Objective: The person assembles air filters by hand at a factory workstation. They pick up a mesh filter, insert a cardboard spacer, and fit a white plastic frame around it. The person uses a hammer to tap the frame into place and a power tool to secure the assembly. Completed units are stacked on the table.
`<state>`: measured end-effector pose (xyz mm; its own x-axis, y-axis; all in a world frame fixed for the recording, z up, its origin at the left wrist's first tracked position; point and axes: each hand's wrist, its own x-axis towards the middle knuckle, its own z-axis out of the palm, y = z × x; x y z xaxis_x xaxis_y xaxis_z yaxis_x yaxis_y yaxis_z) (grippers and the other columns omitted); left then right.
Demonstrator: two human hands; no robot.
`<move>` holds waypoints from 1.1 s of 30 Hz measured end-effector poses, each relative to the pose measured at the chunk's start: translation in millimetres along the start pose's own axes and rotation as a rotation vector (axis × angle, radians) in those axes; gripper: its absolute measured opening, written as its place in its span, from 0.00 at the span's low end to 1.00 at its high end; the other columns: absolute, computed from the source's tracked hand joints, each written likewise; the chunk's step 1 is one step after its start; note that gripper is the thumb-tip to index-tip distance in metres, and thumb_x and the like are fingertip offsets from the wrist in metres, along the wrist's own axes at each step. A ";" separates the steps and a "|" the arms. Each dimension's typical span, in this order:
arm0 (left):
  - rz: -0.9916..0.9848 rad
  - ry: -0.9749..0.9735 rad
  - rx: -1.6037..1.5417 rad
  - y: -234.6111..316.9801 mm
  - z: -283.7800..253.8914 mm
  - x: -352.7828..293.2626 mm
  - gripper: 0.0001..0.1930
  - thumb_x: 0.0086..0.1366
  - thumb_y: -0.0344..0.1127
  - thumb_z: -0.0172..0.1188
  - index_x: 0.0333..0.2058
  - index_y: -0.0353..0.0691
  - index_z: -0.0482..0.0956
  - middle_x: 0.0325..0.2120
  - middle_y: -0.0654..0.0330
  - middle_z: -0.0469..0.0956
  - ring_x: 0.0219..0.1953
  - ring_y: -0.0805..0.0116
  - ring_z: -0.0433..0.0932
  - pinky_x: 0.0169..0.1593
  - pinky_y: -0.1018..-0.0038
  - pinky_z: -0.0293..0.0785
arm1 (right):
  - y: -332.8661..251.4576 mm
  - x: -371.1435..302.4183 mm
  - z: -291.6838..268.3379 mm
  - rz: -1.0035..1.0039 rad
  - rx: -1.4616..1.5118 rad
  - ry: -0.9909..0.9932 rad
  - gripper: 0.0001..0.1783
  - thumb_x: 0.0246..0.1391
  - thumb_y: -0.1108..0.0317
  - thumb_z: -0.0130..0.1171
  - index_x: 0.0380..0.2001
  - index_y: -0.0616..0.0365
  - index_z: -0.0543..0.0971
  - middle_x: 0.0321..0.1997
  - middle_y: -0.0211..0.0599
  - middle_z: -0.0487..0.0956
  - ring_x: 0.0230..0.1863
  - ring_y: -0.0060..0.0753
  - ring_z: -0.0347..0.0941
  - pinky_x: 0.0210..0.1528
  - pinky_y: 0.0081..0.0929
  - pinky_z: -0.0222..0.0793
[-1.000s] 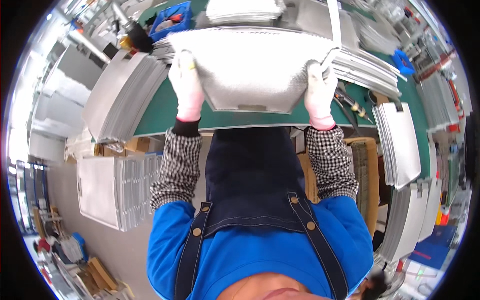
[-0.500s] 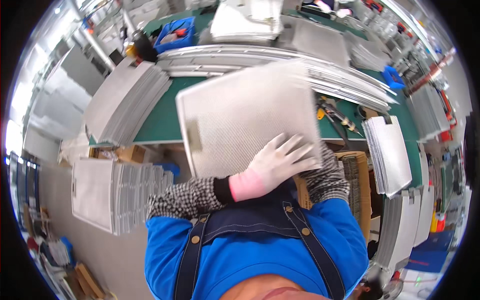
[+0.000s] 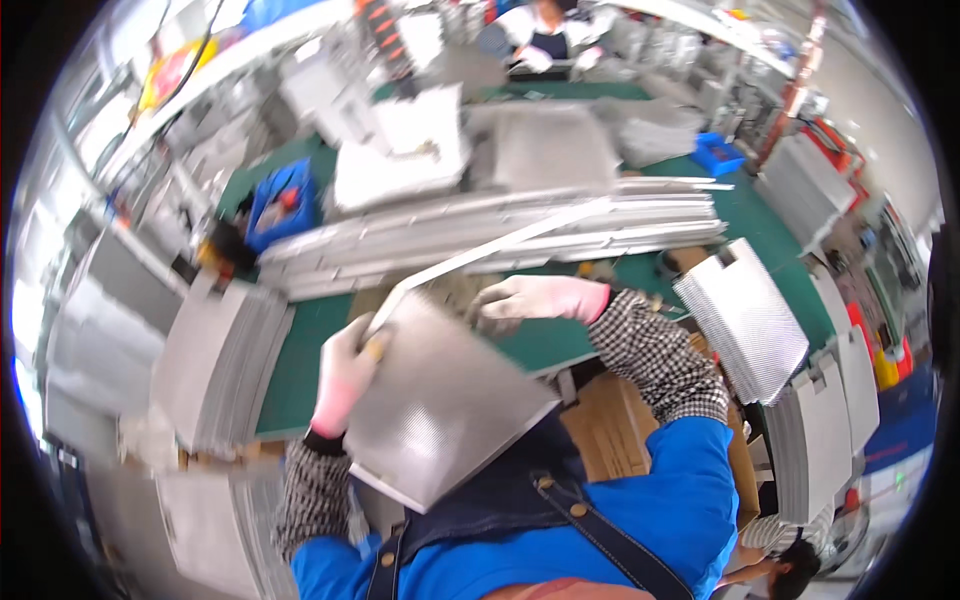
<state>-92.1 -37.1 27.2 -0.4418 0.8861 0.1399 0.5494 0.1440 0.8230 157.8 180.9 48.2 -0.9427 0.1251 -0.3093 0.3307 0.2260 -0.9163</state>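
A grey mesh panel (image 3: 450, 400) is tilted in front of my apron, its lower edge near my waist. My left hand (image 3: 345, 370), in a white glove with a pink cuff, is closed on the panel's upper left corner. From that same grip a thin, pale metal strip (image 3: 500, 238), bent near its lower end, runs up to the right over the table; whether it joins the panel I cannot tell. My right hand (image 3: 545, 298), gloved alike, hovers beyond the panel's upper edge. Its fingers point left, loosely bent and somewhat blurred, and nothing shows in them.
Long metal strips (image 3: 460, 225) lie across the green table (image 3: 320, 350). Panel stacks stand left (image 3: 215, 360) and right (image 3: 745, 320). Blue bins (image 3: 282, 205) hold small items. A cardboard box (image 3: 610, 425) sits below the table edge. Another person (image 3: 548, 42) works across the table.
The panel has come down and turned, closer to my body. My left hand has moved from the panel's face to its left corner, where the pale strip now shows. My right hand has emerged above it.
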 end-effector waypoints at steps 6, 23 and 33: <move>-0.001 0.035 -0.028 16.6 -58.0 53.6 0.20 0.72 0.43 0.57 0.45 0.26 0.81 0.27 0.66 0.76 0.32 0.80 0.68 0.36 0.78 0.67 | -67.1 -144.1 -272.0 -0.204 -1.430 0.796 0.18 0.64 0.58 0.54 0.45 0.60 0.82 0.41 0.40 0.84 0.41 0.32 0.81 0.44 0.31 0.77; -0.341 -0.085 -0.079 -10.8 -26.4 91.5 0.17 0.72 0.41 0.58 0.40 0.27 0.82 0.21 0.73 0.70 0.23 0.85 0.63 0.26 0.80 0.56 | -192.3 -128.2 -534.4 0.829 -1.173 1.458 0.32 0.63 0.47 0.45 0.64 0.53 0.73 0.67 0.43 0.74 0.67 0.48 0.71 0.65 0.45 0.66; -0.141 -0.055 -0.085 -13.5 -8.0 94.5 0.17 0.73 0.41 0.57 0.36 0.28 0.81 0.21 0.73 0.68 0.25 0.84 0.62 0.27 0.79 0.56 | -114.4 -151.5 -561.8 0.395 -0.776 1.946 0.31 0.47 0.54 0.72 0.50 0.65 0.80 0.44 0.46 0.84 0.44 0.36 0.81 0.48 0.34 0.76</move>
<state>-146.9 41.3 33.7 -0.4695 0.8829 -0.0084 0.4218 0.2326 0.8763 287.9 678.9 342.9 0.2327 0.7255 0.6476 0.8762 0.1326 -0.4634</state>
